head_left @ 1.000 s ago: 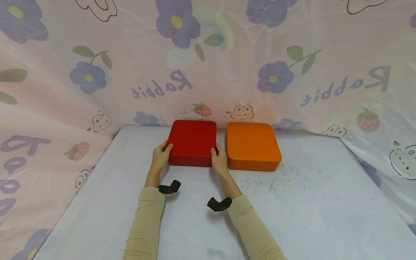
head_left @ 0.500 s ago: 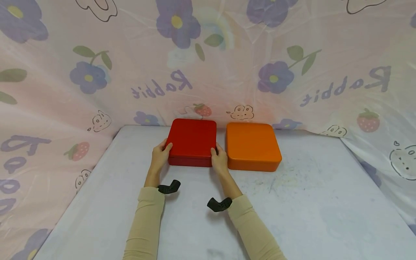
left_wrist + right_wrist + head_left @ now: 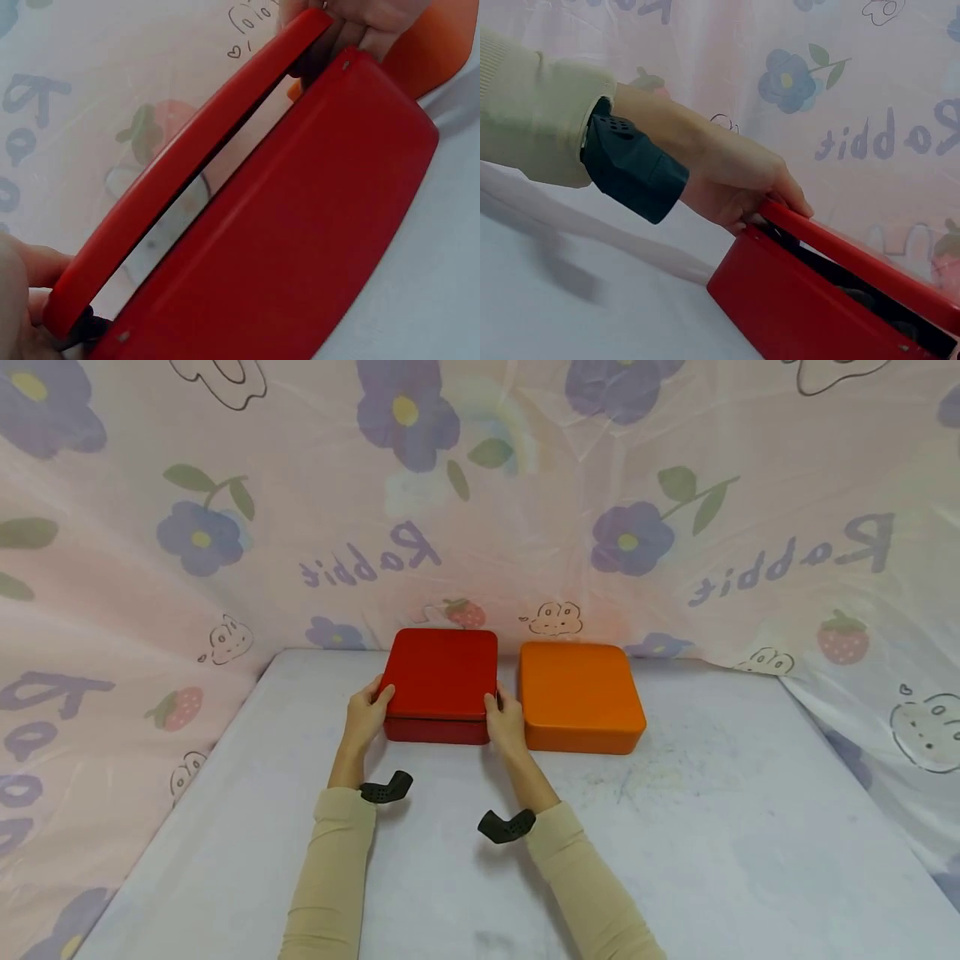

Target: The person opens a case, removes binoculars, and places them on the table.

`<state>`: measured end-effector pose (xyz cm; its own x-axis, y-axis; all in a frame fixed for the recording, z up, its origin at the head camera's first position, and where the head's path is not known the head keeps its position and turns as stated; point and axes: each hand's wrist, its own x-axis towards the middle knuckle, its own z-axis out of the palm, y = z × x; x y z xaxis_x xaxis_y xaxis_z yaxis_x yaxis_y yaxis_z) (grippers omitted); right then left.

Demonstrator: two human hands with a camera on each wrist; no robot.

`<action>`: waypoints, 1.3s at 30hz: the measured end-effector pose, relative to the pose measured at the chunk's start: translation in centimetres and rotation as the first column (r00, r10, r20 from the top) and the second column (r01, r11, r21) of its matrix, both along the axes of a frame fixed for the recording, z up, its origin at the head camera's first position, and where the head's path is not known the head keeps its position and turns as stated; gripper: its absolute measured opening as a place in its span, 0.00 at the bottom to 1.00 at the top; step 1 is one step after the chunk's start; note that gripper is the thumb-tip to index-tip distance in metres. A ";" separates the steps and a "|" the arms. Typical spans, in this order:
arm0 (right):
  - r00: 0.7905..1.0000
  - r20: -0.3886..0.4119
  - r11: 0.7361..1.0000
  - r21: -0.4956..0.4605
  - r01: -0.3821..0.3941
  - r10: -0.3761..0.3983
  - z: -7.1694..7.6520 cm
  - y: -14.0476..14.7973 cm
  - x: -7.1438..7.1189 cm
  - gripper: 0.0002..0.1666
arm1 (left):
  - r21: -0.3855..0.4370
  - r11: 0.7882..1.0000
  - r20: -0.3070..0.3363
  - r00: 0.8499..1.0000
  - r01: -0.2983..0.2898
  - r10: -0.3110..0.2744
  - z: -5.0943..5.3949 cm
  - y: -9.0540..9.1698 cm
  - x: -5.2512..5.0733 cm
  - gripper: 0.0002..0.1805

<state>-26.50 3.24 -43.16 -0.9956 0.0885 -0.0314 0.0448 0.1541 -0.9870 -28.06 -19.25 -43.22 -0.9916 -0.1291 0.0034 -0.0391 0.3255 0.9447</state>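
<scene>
A red box (image 3: pixel 437 732) stands on the white table, its red lid (image 3: pixel 442 672) raised a little with a dark gap beneath. My left hand (image 3: pixel 365 718) grips the lid's left edge, thumb on top. The right hand (image 3: pixel 507 727) holds the opposite edge the same way. In the left wrist view the lid (image 3: pixel 187 165) is apart from the box wall (image 3: pixel 277 225) along the side facing me. Dim rounded shapes (image 3: pixel 859 296) show in the gap in the right wrist view; what they are I cannot tell. The box's inside is otherwise hidden.
An orange box (image 3: pixel 581 693) stands just right of the red one, close to my right hand. Behind both hangs a printed curtain (image 3: pixel 480 510). A black wrist camera sits on each wrist, the left one (image 3: pixel 387 787) above the white table (image 3: pixel 712 835).
The lid has risen off the red box at its near side, opening a dark gap. Both hands have moved slightly up with it. The orange box stays in place.
</scene>
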 end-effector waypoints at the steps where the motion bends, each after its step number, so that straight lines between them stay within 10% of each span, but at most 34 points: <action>1: 1.000 -0.003 1.000 -0.003 -0.001 0.001 0.2 0.0 0.0 0.30 | -0.004 1.000 -0.003 1.000 0.001 -0.001 0.1 0.0 0.0 0.30; 27: 0.999 0.023 0.998 0.056 0.023 -0.025 2.7 2.1 0.0 0.21 | -0.046 0.994 -0.028 0.995 0.096 -0.097 2.4 0.3 1.0 0.32; 39: 0.996 0.088 0.997 -0.078 -0.018 0.025 3.4 3.4 -0.7 0.20 | -0.040 0.991 0.020 0.992 0.129 -0.128 3.6 -0.9 1.9 0.32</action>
